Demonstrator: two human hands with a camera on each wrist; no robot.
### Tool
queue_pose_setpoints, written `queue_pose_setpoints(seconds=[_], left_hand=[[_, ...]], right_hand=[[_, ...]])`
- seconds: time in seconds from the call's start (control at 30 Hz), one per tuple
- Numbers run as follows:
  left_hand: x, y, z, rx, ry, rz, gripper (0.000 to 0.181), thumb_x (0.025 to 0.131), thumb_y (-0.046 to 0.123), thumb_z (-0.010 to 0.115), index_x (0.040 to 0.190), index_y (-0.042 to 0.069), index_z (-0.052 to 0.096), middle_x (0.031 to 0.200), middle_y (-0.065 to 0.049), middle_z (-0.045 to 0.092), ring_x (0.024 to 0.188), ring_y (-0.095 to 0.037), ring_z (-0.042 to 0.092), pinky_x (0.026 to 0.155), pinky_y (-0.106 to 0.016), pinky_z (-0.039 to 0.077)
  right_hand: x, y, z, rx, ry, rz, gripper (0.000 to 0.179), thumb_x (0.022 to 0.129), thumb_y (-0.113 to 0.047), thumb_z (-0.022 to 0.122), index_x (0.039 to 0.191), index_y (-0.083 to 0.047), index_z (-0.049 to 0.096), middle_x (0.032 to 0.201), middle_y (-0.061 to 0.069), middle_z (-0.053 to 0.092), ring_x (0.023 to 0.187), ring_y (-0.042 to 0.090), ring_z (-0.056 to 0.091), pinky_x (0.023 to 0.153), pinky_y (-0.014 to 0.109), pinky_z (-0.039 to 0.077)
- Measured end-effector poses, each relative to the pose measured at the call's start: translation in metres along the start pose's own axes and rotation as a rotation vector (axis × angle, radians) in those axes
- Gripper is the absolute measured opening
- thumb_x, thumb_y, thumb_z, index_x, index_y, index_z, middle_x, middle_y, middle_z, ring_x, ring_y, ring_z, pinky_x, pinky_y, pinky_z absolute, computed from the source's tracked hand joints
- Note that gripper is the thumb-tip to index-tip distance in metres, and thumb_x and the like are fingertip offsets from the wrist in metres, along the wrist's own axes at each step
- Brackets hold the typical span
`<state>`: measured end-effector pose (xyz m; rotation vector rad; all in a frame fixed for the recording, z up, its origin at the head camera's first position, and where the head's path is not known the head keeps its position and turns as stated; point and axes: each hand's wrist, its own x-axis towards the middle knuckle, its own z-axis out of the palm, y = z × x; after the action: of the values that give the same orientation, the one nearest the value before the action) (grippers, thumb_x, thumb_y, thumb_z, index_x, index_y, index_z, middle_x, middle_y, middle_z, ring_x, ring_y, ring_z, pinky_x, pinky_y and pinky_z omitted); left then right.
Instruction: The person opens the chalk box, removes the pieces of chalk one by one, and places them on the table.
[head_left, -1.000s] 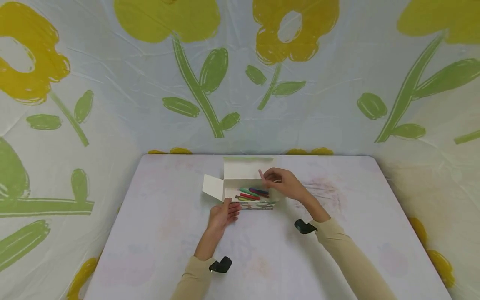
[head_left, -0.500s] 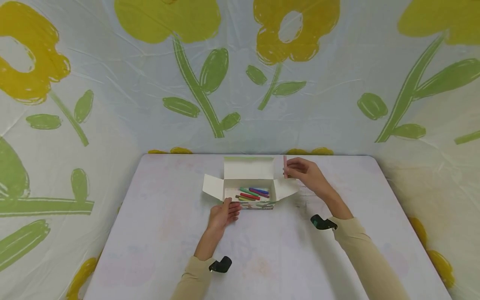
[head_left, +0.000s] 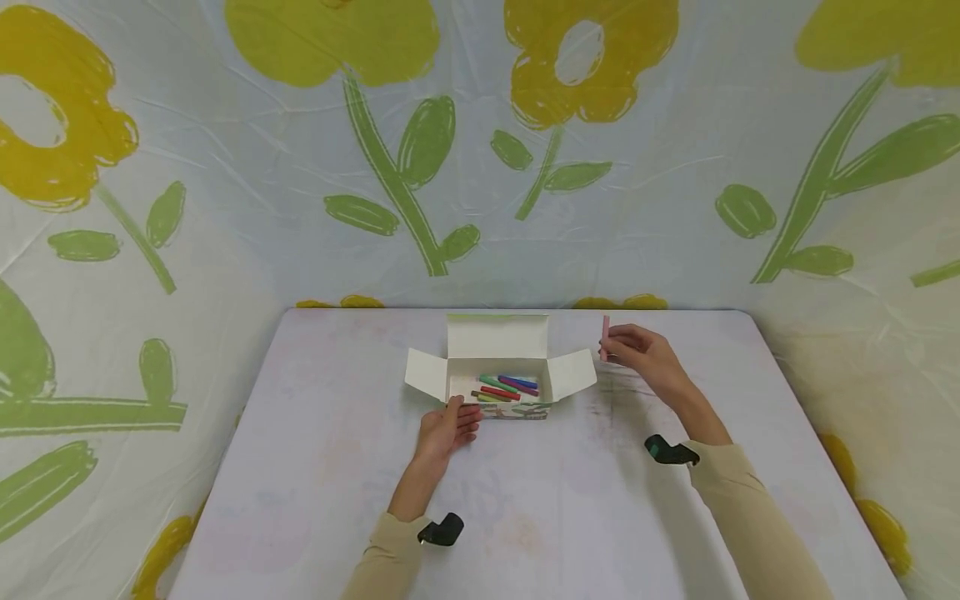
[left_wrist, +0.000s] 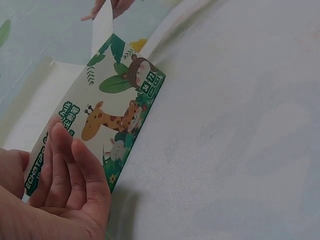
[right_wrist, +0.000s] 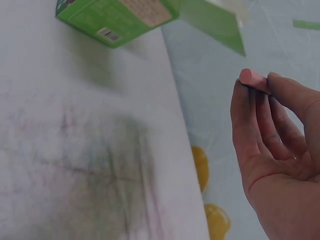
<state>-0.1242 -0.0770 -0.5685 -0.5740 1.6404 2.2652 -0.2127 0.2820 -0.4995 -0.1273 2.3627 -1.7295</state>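
A chalk box (head_left: 528, 412) with animal pictures on its front stands with its lid and side flaps spread wide. Several coloured chalk sticks (head_left: 500, 393) lie inside it, among them green, red and blue ones. My left hand (head_left: 442, 432) holds the box's front wall near its left corner, the thumb at the top edge and the fingers along the printed face (left_wrist: 95, 120). To the right of the box, raised over the table, my right hand (head_left: 651, 367) pinches a pink chalk stick (right_wrist: 254, 81) between thumb and fingertips. In the head view that stick points upward.
The white table (head_left: 315, 483) carries dark smudges (head_left: 618, 400) right of the box. A flower-printed cloth (head_left: 480, 167) hangs close behind its far edge. The right side flap (head_left: 572, 375) juts out toward my right hand.
My right hand has carried the pink chalk stick from above the box's right side out to the right, past the flap. The left hand and the box have stayed in place.
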Motion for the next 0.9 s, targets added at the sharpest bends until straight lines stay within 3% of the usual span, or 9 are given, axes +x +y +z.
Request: queue_pose_setpoints(seconds=[0.4,0.67,0.9], left_hand=[[0.000,0.000,0.000,-0.002,-0.002,-0.007,0.044,0.108,0.031,0.054,0.114,-0.010,0.069,0.092,-0.007,0.076,0.074,-0.008,0.067,0.068,-0.023,0.056],[-0.003,0.002,-0.001,0.006,-0.023,-0.006,0.046,0.108,0.032,0.053,0.117,-0.010,0.068,0.094,-0.007,0.076,0.075,-0.008,0.067,0.068,-0.023,0.056],[0.000,-0.002,-0.001,0.004,0.003,-0.008,0.043,0.107,0.032,0.055,0.113,-0.008,0.070,0.092,-0.007,0.076,0.075,-0.010,0.067,0.067,-0.022,0.056]], right_hand=[[-0.016,0.033,-0.010,-0.150,0.047,0.135,0.059,0.102,-0.041,0.066,0.141,0.003,0.054,0.125,0.018,0.067,0.099,0.003,0.065,0.085,0.013,0.051],[-0.023,0.060,-0.011,-0.275,0.071,0.180,0.054,0.101,-0.040,0.066,0.134,0.003,0.061,0.124,0.020,0.067,0.106,0.015,0.059,0.082,0.015,0.047],[-0.023,0.069,-0.005,-0.425,0.151,0.123,0.036,0.100,-0.023,0.070,0.118,0.007,0.066,0.107,0.023,0.072,0.090,0.021,0.062,0.069,0.023,0.050]])
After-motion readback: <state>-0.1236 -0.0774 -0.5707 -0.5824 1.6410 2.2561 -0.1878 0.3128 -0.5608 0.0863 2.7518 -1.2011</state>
